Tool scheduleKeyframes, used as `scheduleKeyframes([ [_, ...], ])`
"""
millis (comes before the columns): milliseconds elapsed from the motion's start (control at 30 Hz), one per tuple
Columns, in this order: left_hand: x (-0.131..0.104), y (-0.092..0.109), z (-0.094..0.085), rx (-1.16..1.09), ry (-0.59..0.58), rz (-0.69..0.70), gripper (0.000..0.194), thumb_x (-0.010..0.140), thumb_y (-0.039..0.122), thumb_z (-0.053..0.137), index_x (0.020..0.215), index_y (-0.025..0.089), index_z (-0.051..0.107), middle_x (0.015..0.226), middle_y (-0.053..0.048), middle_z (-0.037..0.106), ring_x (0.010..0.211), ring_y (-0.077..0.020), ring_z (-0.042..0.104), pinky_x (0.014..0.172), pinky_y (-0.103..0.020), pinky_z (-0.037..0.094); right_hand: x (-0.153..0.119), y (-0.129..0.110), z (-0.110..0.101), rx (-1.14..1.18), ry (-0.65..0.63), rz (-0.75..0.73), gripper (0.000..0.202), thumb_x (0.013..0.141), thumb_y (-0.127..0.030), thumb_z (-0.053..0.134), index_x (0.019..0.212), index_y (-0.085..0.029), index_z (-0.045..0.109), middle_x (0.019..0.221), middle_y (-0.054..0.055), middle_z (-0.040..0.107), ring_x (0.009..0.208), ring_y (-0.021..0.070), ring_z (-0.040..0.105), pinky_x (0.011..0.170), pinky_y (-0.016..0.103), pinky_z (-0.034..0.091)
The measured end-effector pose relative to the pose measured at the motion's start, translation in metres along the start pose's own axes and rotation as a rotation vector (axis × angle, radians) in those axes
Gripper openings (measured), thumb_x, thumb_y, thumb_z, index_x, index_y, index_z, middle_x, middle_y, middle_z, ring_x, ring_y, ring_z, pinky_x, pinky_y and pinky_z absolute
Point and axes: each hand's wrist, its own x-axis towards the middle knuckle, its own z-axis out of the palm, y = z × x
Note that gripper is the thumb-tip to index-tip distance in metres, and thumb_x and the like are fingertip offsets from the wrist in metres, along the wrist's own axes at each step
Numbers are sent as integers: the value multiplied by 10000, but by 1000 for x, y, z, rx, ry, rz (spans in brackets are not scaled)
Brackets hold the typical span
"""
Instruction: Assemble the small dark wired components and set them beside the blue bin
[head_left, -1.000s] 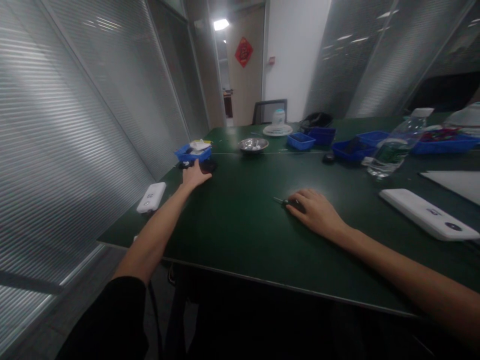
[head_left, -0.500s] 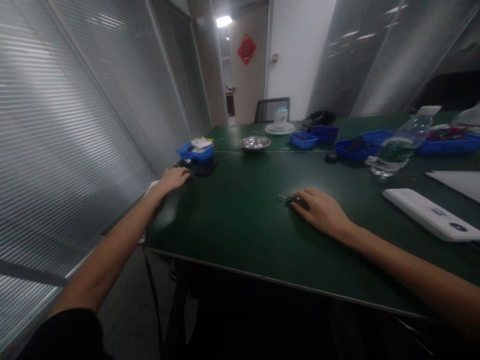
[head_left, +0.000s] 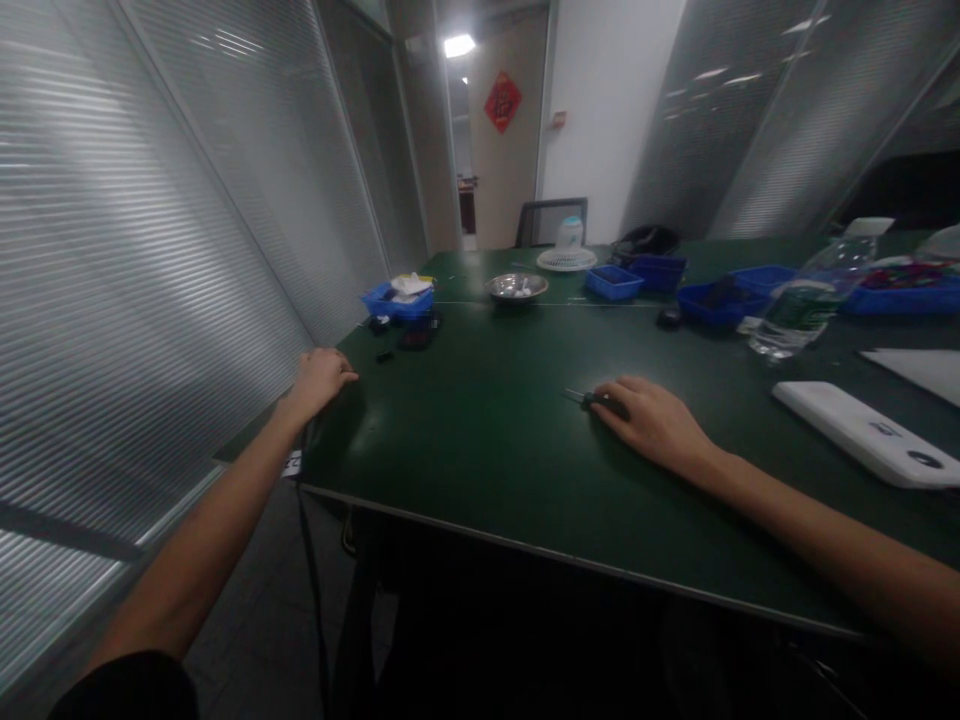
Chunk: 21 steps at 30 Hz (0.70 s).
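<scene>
My right hand [head_left: 649,418] rests on the green table [head_left: 465,430], its fingers closed on a small dark-handled screwdriver [head_left: 611,405] whose thin metal shaft points left. Over the table's left edge is my left hand [head_left: 322,382], with curled fingers; what they hold, if anything, is hidden. A small black object [head_left: 384,356] lies on the table just beyond that hand, apart from it. Farther back is a dark phone-like object [head_left: 417,336], near a blue basket [head_left: 397,305] with white tissue in it.
A metal bowl [head_left: 517,288] and a white round lid [head_left: 566,260] stand at the back. On the right are blue trays [head_left: 716,305], a black mouse [head_left: 668,318], a water bottle [head_left: 799,315] and a white power bank [head_left: 870,432].
My left hand has drawn back toward the table's left edge, and the small black object now shows on the table. The view has shifted slightly; my right hand still holds the screwdriver.
</scene>
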Motion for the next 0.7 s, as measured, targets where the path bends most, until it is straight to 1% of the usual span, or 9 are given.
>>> scheduleKeyframes([
  [133,-4,6,0,-25,16,-71,284,993,407,601,1006,221,816,1261,-159,735,1206,-400,622,1035,-556,439,0,1,1,8,1,7,383,1073,-450,469,1197,-173,703,1100,155,714,982,294,670,846,428,540],
  [200,1,14,0,-35,82,-69,328,1018,435,562,1106,228,801,1330,-162,705,1257,-402,602,1063,-558,442,0,1,2,19,10,5,373,1067,-450,478,1184,-181,708,1095,153,715,976,293,667,843,432,544],
  [267,12,25,0,-78,130,-46,377,1032,434,544,1257,214,753,1372,-164,685,1294,-381,594,1087,-521,454,0,1,2,28,22,2,354,1057,-445,493,1176,-195,713,1092,147,717,967,294,667,842,441,547],
  [333,27,36,-1,-157,97,-28,406,1021,403,576,1327,174,712,1330,-165,707,1261,-344,630,1075,-451,484,0,1,2,37,28,7,338,1049,-434,504,1181,-204,713,1097,144,715,963,295,667,843,449,550],
  [433,47,61,-3,-264,19,-36,331,987,320,619,1244,155,744,1217,-152,754,1158,-306,685,1016,-395,521,-1,0,1,54,35,19,326,1053,-409,500,1231,-212,689,1131,142,697,972,293,669,848,446,553],
  [500,50,89,-4,-346,32,21,292,975,314,628,1189,167,762,1165,-140,764,1095,-295,701,974,-395,537,-1,-2,1,76,46,27,314,1060,-391,490,1267,-224,658,1163,137,677,975,283,674,845,426,553],
  [533,48,108,-4,-407,52,93,293,975,333,632,1182,174,764,1143,-132,764,1061,-286,704,950,-393,543,-1,-4,0,87,52,31,299,1063,-382,483,1264,-229,645,1175,132,669,972,275,677,842,415,551],
  [600,38,155,-7,-557,85,321,319,984,393,632,1188,185,760,1111,-111,753,994,-260,700,899,-380,548,0,-8,0,110,44,26,275,1069,-369,469,1254,-230,618,1205,130,659,969,264,683,827,394,545],
  [700,18,235,-17,-748,44,733,332,992,423,640,1193,183,751,1100,-100,720,939,-227,674,839,-354,538,1,-14,-2,127,-19,12,277,1083,-362,434,1261,-198,568,1174,132,686,933,259,689,799,384,529],
])
